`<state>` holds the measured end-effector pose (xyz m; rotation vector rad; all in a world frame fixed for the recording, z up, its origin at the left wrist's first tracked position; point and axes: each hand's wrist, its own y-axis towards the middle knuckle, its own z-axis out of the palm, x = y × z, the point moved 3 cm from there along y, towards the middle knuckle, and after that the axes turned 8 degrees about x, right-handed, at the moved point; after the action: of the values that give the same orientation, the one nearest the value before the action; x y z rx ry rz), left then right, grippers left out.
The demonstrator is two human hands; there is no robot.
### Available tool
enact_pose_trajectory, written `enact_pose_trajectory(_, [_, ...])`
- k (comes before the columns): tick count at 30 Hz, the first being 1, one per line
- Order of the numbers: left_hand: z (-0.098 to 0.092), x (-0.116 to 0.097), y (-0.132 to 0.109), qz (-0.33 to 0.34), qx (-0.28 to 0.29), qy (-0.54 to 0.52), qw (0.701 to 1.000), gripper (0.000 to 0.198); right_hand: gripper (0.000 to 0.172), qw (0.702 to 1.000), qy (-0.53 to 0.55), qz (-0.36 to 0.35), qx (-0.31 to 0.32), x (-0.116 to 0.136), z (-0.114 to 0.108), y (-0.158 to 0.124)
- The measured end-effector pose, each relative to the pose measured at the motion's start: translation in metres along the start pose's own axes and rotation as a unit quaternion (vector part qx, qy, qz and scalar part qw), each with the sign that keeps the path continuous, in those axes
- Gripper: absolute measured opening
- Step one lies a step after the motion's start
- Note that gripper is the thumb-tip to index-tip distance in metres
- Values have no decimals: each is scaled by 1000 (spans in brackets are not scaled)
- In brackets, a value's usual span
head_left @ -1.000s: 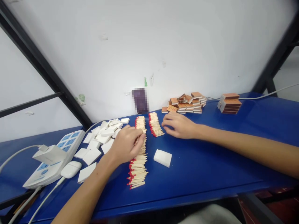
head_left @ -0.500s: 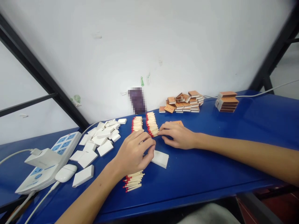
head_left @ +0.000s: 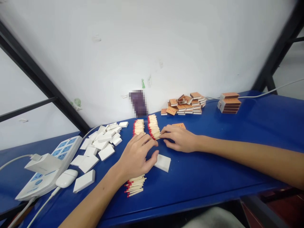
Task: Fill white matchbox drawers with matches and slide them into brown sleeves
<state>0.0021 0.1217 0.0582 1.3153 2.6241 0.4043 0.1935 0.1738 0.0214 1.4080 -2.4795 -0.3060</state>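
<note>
Two rows of red-tipped matches lie on the blue table point(head_left: 213, 177): a long row point(head_left: 135, 186) running toward me and a shorter row point(head_left: 153, 126) to its right. My left hand point(head_left: 137, 155) lies over the long row with its fingers stretched toward the shorter row's near end and its thumb apart, close to a white inner box point(head_left: 162, 162). My right hand point(head_left: 179, 137) has its fingers pressed together, pinching matches at the near end of the shorter row. An orange matchbox sleeve point(head_left: 180, 125) lies just behind that hand.
A heap of white inner boxes point(head_left: 104, 139) lies at the left, beside a power strip point(head_left: 49, 164) with a plugged adapter, cables and a white earbud case point(head_left: 66, 178). Orange matchboxes are piled at the back point(head_left: 187, 104), and a neat stack point(head_left: 229, 103) stands further right.
My left hand slid from the middle of the long row toward the right row and the white box. My right hand pulled back from the far boxes to the shorter row's near end.
</note>
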Motion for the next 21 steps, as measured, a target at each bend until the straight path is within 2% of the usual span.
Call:
enact_pose_trajectory(8, [13, 8, 2, -19, 42, 6, 999, 17, 26, 1000, 10, -4, 12, -2, 2, -1])
enact_pose_trajectory(21, [14, 8, 1, -9, 112, -32, 993, 23, 24, 1000, -12, 7, 22, 0, 0, 0])
